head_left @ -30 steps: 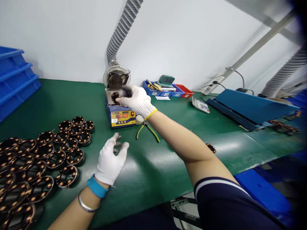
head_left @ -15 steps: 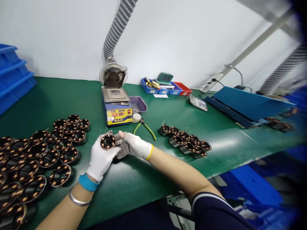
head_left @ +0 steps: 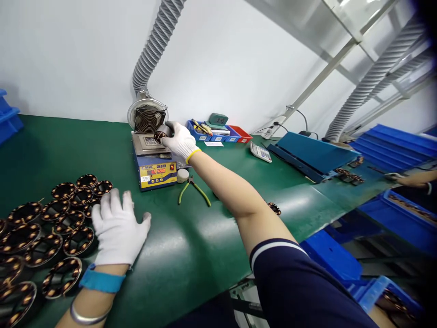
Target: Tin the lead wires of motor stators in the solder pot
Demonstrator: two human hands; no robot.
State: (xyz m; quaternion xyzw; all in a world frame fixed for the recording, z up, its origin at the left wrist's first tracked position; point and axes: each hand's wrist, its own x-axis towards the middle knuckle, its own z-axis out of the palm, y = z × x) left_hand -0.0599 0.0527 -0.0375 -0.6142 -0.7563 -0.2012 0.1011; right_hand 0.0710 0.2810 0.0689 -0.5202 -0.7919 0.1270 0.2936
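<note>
The right hand (head_left: pixel 180 142) pinches a wound ring (head_left: pixel 165 130) by its outer wall, the preferred grip area, at the blue-and-yellow unit (head_left: pixel 159 175), while the left hand (head_left: pixel 118 230) spreads beside grouped rings (head_left: pixel 70 222); the ring is probably rigid, fairly heavy, with delicate windings.

green digital clock (head_left: pixel 218 119) stands among blue parts bins (head_left: pixel 196 135). red bin (head_left: pixel 246 135) just right of clock; white paper slip (head_left: pixel 214 144) just in front. calculator (head_left: pixel 261 152) nearer, right of clock; sloped blue panel (head_left: pixel 314 148) further right. blue crates (head_left: pixel 9 124) well apart, left of clock.
</note>
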